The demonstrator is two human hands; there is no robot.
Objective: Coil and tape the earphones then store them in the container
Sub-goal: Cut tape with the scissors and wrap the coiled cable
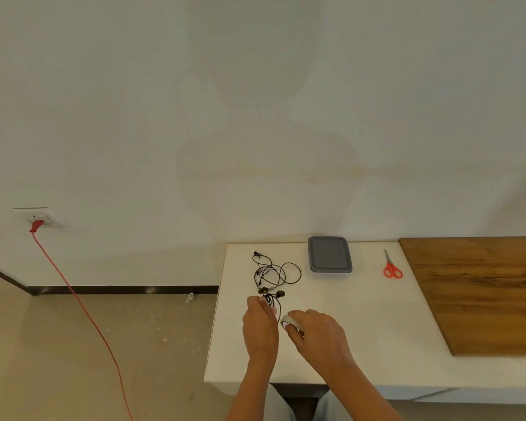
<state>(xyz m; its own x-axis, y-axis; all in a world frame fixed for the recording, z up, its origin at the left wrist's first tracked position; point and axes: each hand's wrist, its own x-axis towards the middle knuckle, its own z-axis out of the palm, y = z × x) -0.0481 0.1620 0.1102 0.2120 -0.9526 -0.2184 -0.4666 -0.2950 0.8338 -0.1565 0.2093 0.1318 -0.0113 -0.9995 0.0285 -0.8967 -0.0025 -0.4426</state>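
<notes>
The left hand [261, 317] pinches one end of the earphones [274, 273], seemingly to begin coiling; the right hand [316, 332] grips the tape [287, 321], ready alongside

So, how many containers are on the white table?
1. The grey container sits at the far edge of the table, between the loose earphones and the red scissors. None seems hidden.

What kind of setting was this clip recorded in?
Probably a sparse indoor workroom; home or office cannot be told. A white table stands against a bare wall, a red plug sits in a low wall socket, and the floor is plain.
</notes>
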